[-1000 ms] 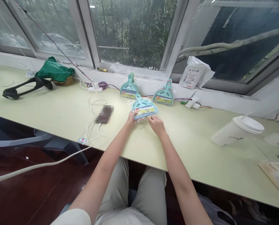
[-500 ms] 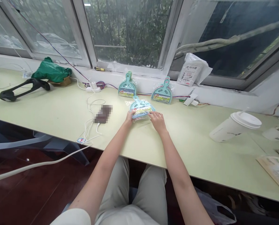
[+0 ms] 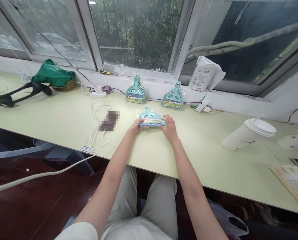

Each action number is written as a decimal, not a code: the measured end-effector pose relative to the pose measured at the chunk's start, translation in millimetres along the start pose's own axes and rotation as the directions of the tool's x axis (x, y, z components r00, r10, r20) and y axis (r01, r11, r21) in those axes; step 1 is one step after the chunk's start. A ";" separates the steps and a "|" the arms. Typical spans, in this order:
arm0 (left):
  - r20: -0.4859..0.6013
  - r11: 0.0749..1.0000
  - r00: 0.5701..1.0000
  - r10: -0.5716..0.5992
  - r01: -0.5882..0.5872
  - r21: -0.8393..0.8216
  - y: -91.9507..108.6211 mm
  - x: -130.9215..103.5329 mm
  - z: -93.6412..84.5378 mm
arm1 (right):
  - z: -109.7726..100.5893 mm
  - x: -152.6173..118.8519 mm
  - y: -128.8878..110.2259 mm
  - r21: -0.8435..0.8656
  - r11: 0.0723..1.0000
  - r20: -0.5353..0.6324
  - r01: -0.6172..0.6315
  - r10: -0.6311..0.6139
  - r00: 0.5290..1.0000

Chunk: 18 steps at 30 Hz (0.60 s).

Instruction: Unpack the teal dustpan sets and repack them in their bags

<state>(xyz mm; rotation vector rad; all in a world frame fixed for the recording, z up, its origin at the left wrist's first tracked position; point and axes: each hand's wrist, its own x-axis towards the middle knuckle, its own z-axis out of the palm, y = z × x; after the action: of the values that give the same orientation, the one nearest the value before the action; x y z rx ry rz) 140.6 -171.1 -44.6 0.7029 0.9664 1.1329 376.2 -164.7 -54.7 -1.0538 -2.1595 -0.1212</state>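
A small light-blue dustpan and brush set in clear wrapping is between my hands, just over the table, its handle pointing away from me. It leans back quite flat, with a printed label across its front. My left hand grips its left side, thumb on top and fingertips underneath. At the right side, my right hand holds the edge between thumb and curved fingers. Behind it, two stacks of similar wrapped sets stand against the wall: a left stack and a right stack.
A white paper cup leans at the right, near a paper packet. On the left lie a pixelated dark object, white cables, a power strip, a black frame and a green bag. A white package rests on the sill.
The dustpan and brush set has tipped back flatter, its handle now lower in view. My right hand's fingers have shifted from its front up to the right edge.
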 end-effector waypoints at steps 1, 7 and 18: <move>-0.002 1.000 1.000 0.005 -0.005 0.001 0.2 0.0 0.3 | 1.6 -0.3 2.3 0.012 1.000 0.037 0.015 -0.015 0.999; -0.012 1.000 1.000 -0.005 0.006 0.021 1.4 1.2 -2.0 | 12.0 -2.5 15.4 0.093 0.992 0.146 -0.082 0.068 0.987; -0.006 0.998 0.998 -0.055 0.054 -0.038 4.2 0.7 -9.6 | 6.1 -1.4 7.3 0.139 0.986 -0.037 -0.093 0.099 0.994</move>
<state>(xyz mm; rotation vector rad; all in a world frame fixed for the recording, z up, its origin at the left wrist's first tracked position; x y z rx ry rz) 130.3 -169.3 -45.3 0.6392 0.9622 1.1036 378.6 -158.5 -61.7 -1.0633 -2.0425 0.0473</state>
